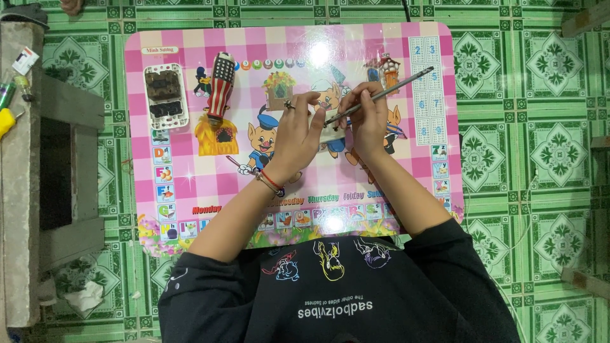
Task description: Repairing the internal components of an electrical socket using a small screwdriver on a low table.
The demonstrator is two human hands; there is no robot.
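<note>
Green patterned floor tiles [540,159] surround a pink checkered cartoon bench [190,165]; left hand [298,136] fingers pin a small whitish part [330,132], right hand [368,121] fingers pinch a thin metal tool [387,93].

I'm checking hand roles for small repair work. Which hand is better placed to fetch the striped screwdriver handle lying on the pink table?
Probably the left hand: it is nearer the striped handle and only steadies the small white part. The right hand is farther away and grips the thin metal tool.
</note>
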